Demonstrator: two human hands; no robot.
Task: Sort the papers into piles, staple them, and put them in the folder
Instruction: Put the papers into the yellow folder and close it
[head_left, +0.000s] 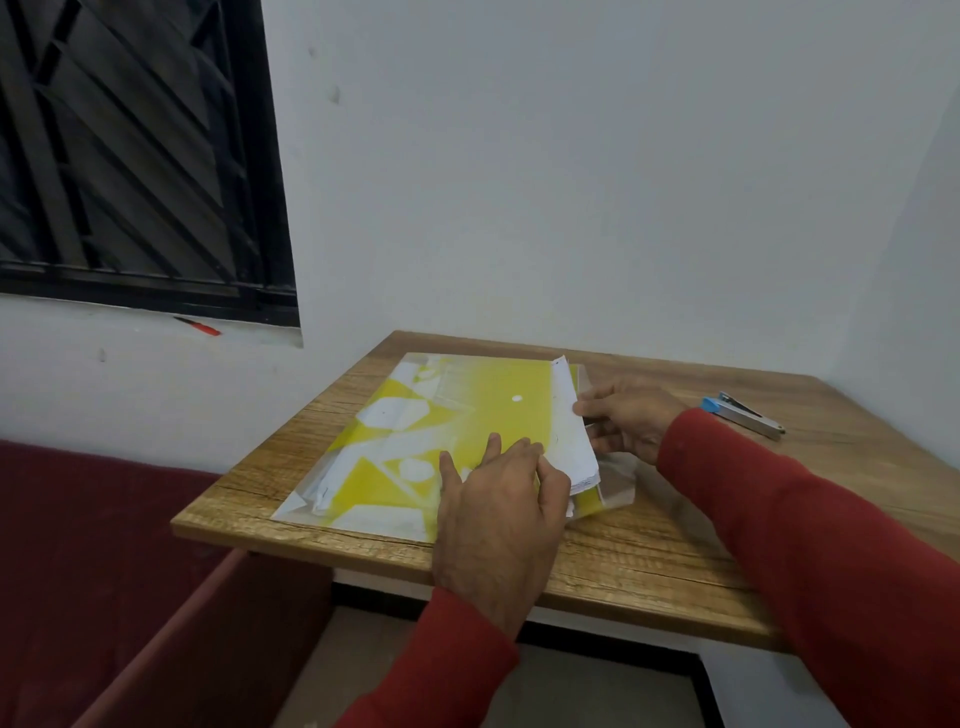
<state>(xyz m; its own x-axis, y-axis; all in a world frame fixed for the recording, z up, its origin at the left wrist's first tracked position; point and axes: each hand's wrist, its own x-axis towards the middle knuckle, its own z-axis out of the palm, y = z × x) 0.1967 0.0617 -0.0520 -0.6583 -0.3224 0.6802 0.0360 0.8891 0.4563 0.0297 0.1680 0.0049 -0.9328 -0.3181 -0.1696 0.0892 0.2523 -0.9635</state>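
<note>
Papers (574, 431) — partway inside yellow folder (498, 410)

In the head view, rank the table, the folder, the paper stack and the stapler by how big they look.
Largest to smallest, as they look in the head view:
1. table
2. folder
3. paper stack, only its exposed end shows, the rest being inside the folder
4. stapler, lying farther from the camera, so it may look smaller than it is

White walls (597, 182), dark barred window (130, 150) far left, wooden table (649, 551) in right corner, red couch (104, 561) near left.
</note>
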